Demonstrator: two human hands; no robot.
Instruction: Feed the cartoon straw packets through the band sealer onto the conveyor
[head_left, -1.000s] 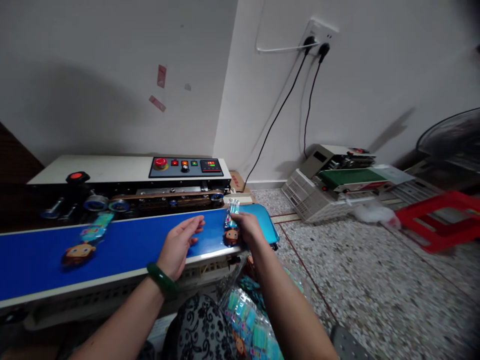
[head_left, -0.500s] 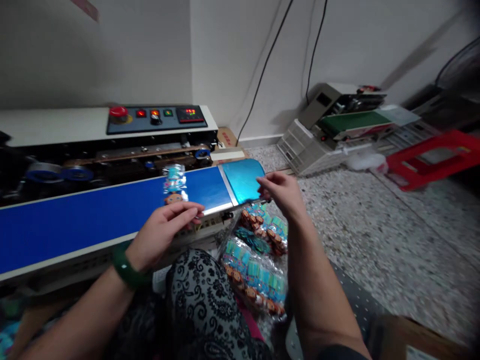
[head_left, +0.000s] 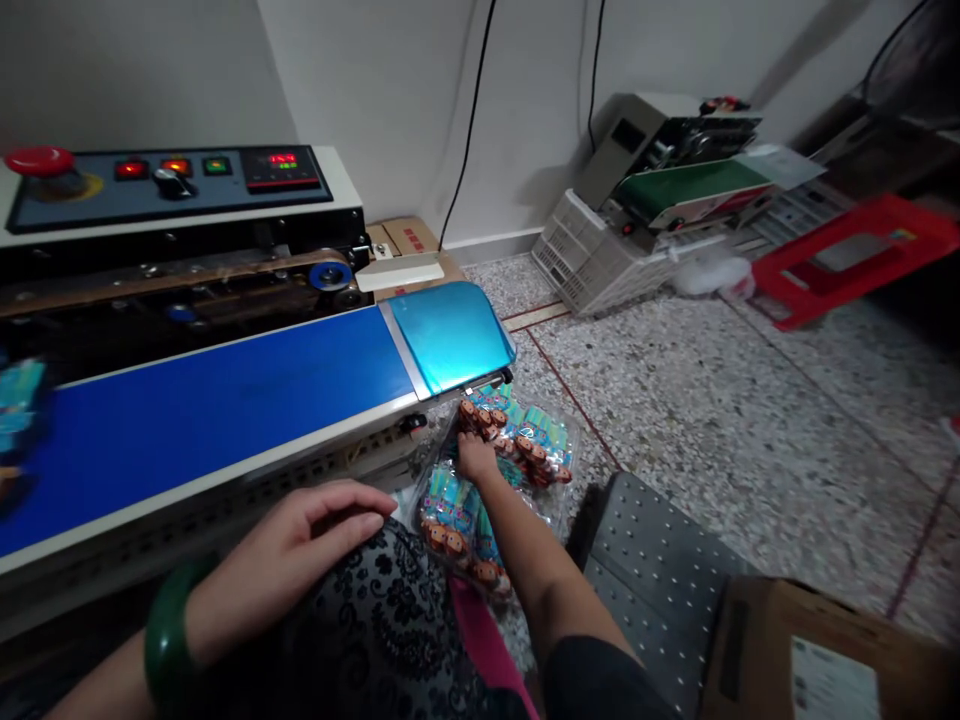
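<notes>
My left hand [head_left: 319, 535], with a green bangle [head_left: 174, 630] on the wrist, lies over the patterned cloth [head_left: 390, 600] on my knee. It holds nothing, and thumb and fingers are slightly apart. Low beyond the belt's near edge, my right hand [head_left: 477, 458] reaches down into a clear plastic bag [head_left: 559, 510] full of small packets [head_left: 450, 510] with brown cartoon faces and turquoise stripes. Its fingertips are hidden among them, so any grip cannot be seen. One blurred packet [head_left: 21, 405] rides on the blue conveyor belt [head_left: 285, 375] at the left edge.
The sealing machine's control panel [head_left: 172, 185] has a red stop knob and lit display. A shiny blue plate [head_left: 454, 335] ends the belt. A grey dotted step [head_left: 652, 570] and cardboard box [head_left: 817, 650] stand right. Behind are a second machine [head_left: 675, 180], white crate [head_left: 577, 255] and red frame [head_left: 847, 260].
My right hand has gone from the belt's end plate down into the bag. My left hand has drawn back from the belt onto my knee. The packet is farther left; the view has shifted.
</notes>
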